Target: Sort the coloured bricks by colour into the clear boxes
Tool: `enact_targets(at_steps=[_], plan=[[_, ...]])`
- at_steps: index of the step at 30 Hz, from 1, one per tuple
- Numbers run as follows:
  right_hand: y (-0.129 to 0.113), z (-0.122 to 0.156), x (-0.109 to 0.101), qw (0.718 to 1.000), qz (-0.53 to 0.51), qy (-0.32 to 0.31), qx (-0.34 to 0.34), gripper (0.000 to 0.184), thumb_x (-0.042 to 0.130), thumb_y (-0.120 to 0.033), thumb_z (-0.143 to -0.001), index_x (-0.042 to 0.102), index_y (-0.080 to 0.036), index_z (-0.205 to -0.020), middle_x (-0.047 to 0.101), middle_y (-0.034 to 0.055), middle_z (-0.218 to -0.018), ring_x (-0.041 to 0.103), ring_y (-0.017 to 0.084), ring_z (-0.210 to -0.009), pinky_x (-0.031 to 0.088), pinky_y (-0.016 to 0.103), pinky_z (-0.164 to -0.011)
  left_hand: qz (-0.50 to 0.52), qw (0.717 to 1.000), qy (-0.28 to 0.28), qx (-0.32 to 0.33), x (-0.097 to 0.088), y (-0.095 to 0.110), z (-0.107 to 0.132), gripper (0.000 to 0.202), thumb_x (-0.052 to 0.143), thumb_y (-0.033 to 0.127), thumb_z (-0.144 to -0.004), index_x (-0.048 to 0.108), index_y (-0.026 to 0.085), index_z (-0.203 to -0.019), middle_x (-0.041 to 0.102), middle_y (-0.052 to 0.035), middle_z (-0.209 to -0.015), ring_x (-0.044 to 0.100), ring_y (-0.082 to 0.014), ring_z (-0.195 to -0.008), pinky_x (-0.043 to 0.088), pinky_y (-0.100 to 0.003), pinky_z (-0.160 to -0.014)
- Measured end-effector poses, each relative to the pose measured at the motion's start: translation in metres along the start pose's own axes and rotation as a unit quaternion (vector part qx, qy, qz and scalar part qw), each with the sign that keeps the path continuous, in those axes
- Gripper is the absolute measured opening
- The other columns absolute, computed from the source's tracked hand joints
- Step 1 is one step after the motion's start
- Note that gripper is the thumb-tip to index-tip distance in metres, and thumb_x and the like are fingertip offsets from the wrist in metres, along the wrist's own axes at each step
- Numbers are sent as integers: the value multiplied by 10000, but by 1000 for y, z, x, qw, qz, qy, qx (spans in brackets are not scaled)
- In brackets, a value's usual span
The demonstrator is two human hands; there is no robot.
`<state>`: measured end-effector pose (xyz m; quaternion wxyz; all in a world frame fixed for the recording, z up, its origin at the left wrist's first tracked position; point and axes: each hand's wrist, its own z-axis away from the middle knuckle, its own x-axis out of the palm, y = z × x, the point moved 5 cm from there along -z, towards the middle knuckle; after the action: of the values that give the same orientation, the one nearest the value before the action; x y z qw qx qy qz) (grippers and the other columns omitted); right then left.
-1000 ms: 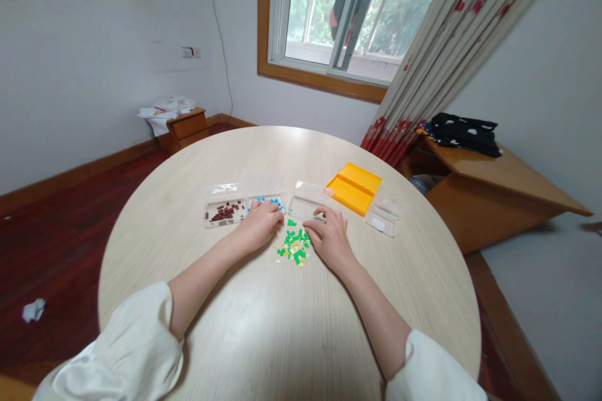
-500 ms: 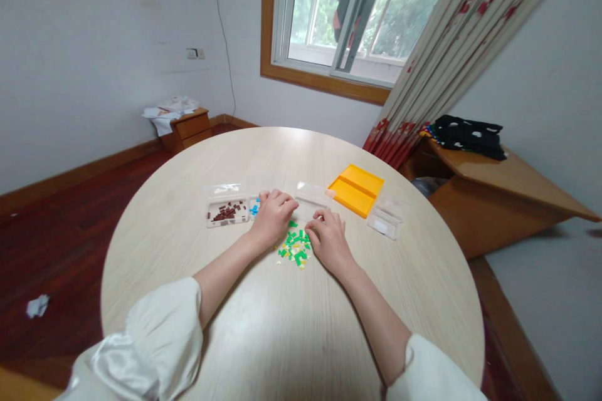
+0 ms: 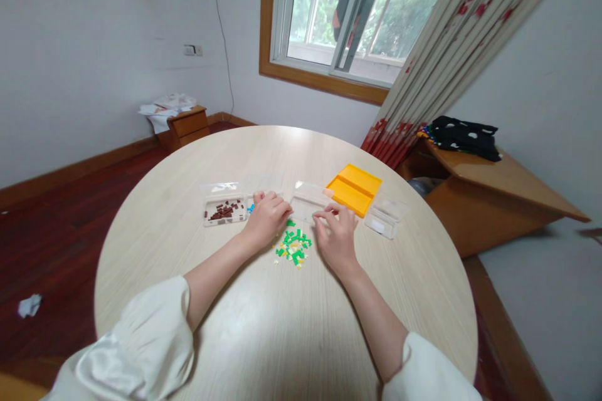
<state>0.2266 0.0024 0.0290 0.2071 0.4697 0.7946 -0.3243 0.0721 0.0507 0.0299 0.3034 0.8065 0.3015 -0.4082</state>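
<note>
A loose pile of small green, yellow and cream building bricks [image 3: 294, 245] lies on the table between my hands. My left hand [image 3: 267, 218] is closed just left of the pile, its fingertips bunched by the near left corner of an open clear plastic box [image 3: 305, 203]. Whatever those fingers hold is hidden. At the box's near right side, the thumb and forefinger of my right hand [image 3: 336, 235] come together in a pinch; anything between them is too small to name. Partly behind my left hand stands another clear box with blue bricks [image 3: 251, 207].
An open clear box of dark brown bricks [image 3: 226, 210] stands at the left. To the right lie an open yellow case [image 3: 353, 190] and another clear box [image 3: 383, 219]. All rest on a round wooden table [image 3: 282, 332].
My right hand has moved slightly right and away from the pile, with its thumb and forefinger brought together. My left hand has drawn back a little to the left.
</note>
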Motion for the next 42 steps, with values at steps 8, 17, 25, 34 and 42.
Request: enact_targets(at_steps=[8, 17, 25, 34, 42], plan=[[6, -4, -25, 988, 35, 150, 12, 124, 539, -245, -845, 652, -207, -813, 514, 52, -886, 485, 197, -838, 331, 381, -792, -1, 999, -22, 24, -5, 3, 7, 191, 472, 177, -870, 592, 154, -723, 651, -62, -738, 481, -204, -808, 224, -374, -766], [22, -2, -5, 991, 54, 111, 41, 245, 447, -277, -889, 665, -262, -1000, 527, 68, -964, 470, 219, -896, 323, 411, -807, 0, 999, -36, 19, -4, 5, 6, 208, 454, 162, -863, 595, 148, -712, 651, -76, -740, 469, -207, -809, 231, -389, -769], [21, -2, 1, 995, 45, 80, 38, 374, 387, -280, -911, 531, -293, -1256, 504, 85, -1031, 438, 227, -936, 312, 414, -832, -4, 999, -51, -3, 1, 0, 7, 187, 498, 202, -873, 644, 161, -764, 653, -62, -788, 477, -213, -845, 226, -383, -757], [19, -3, 6, 997, 23, 63, 27, 357, 421, -260, -904, 560, -259, -1233, 524, 92, -998, 434, 221, -892, 324, 390, -800, -23, 994, -101, 16, 9, 1, 8, 145, 571, 262, -839, 689, 186, -876, 606, -87, -960, 456, -240, -932, 247, -370, -753], [5, -1, 8, 1000, 4, 21, -14, 180, 535, -196, -849, 692, -245, -921, 526, 61, -959, 447, 202, -871, 347, 361, -780, -38, 991, -125, 0, 14, 1, 7, 152, 577, 272, -832, 696, 178, -832, 595, -90, -941, 460, -256, -953, 264, -379, -757]])
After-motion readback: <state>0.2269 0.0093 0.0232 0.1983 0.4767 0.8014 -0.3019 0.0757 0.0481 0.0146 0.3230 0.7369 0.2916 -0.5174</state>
